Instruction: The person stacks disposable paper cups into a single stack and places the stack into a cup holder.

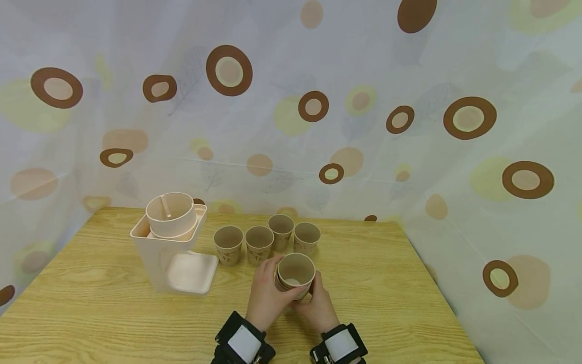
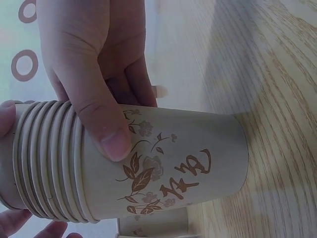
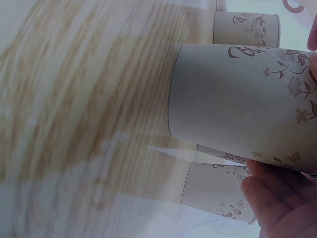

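Note:
A stack of beige paper cups [image 2: 168,148] stands in front of me, printed with brown flowers and lettering, its rims nested closely. In the left wrist view the top cup [image 2: 10,158] sits higher than the rims below. My left hand [image 1: 268,293] grips the top cup, thumb on the near side and fingers around the left. My right hand [image 1: 320,306] holds the stack lower down, its thumb pressed on the printed wall and its fingers on the far right side. The stack's base is right at the wooden tabletop.
Several single paper cups [image 1: 228,245] stand upright behind the stack. Left of them is a cream bin-like container [image 1: 152,263] with a round tub [image 1: 170,220] in its top and a flat square tray [image 1: 193,273] at its front. A patterned curtain [image 1: 273,126] surrounds the table [image 1: 386,303].

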`<action>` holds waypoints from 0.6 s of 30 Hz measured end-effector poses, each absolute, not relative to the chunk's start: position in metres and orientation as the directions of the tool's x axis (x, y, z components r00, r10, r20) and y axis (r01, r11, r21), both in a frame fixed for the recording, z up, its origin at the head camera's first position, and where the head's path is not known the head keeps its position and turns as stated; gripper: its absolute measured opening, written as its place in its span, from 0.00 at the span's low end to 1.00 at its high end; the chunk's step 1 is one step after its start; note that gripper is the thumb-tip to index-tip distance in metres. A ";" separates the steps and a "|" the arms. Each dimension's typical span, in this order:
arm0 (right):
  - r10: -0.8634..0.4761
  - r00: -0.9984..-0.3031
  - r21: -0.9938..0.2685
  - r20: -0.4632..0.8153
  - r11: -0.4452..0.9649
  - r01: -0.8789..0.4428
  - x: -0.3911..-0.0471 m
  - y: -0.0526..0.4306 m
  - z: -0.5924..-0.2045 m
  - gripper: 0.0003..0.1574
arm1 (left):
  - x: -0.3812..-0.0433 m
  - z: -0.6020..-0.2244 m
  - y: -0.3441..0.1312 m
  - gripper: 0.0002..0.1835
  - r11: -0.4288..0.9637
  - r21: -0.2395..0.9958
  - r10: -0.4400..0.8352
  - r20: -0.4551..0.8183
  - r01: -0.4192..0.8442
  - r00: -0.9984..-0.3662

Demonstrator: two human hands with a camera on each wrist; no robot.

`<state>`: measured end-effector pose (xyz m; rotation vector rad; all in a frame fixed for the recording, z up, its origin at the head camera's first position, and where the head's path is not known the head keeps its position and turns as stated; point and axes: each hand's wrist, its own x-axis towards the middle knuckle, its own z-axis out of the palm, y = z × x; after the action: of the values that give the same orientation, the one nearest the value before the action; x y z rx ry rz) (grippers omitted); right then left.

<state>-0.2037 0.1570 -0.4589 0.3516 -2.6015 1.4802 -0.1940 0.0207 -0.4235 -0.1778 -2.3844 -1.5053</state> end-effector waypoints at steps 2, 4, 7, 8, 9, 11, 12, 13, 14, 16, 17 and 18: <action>-0.140 -0.964 -0.830 0.226 0.491 -0.266 -0.203 0.157 -0.458 0.48 | -0.194 -0.424 0.021 0.41 0.439 0.857 -0.063 0.328 0.269 -0.943; -0.144 -0.962 -0.827 0.232 0.491 -0.273 -0.203 0.157 -0.458 0.48 | -0.194 -0.424 0.021 0.41 0.443 0.855 -0.061 0.330 0.271 -0.942; -0.146 -0.961 -0.827 0.234 0.490 -0.276 -0.202 0.157 -0.457 0.47 | -0.194 -0.424 0.021 0.41 0.448 0.851 -0.058 0.333 0.274 -0.941; -0.144 -0.962 -0.829 0.230 0.488 -0.271 -0.202 0.157 -0.457 0.47 | -0.194 -0.424 0.021 0.41 0.449 0.851 -0.057 0.333 0.274 -0.941; -0.146 -0.962 -0.829 0.230 0.488 -0.272 -0.202 0.157 -0.457 0.47 | -0.194 -0.424 0.021 0.41 0.449 0.851 -0.055 0.332 0.274 -0.941; -0.145 -0.964 -0.832 0.225 0.487 -0.267 -0.202 0.157 -0.457 0.47 | -0.194 -0.424 0.021 0.41 0.448 0.852 -0.055 0.329 0.271 -0.943; -0.145 -0.964 -0.832 0.225 0.486 -0.267 -0.202 0.157 -0.457 0.47 | -0.194 -0.424 0.021 0.41 0.449 0.852 -0.054 0.328 0.271 -0.943; -0.144 -0.964 -0.831 0.225 0.487 -0.267 -0.202 0.157 -0.457 0.47 | -0.194 -0.425 0.021 0.42 0.449 0.852 -0.054 0.328 0.270 -0.943; -0.144 -0.964 -0.831 0.225 0.488 -0.267 -0.202 0.157 -0.457 0.48 | -0.194 -0.425 0.021 0.42 0.449 0.852 -0.055 0.327 0.269 -0.944; -0.142 -0.964 -0.830 0.226 0.489 -0.267 -0.202 0.157 -0.458 0.48 | -0.194 -0.425 0.021 0.41 0.448 0.854 -0.056 0.323 0.266 -0.945; -0.141 -0.964 -0.831 0.227 0.489 -0.267 -0.202 0.157 -0.458 0.48 | -0.194 -0.426 0.022 0.41 0.447 0.854 -0.057 0.323 0.265 -0.945; -0.140 -0.963 -0.830 0.229 0.489 -0.268 -0.202 0.157 -0.458 0.48 | -0.194 -0.426 0.022 0.41 0.448 0.854 -0.056 0.323 0.266 -0.945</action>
<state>-0.2023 0.1570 -0.4580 0.3578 -2.5961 1.4831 -0.1936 0.0216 -0.4260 -0.1794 -2.3987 -1.4949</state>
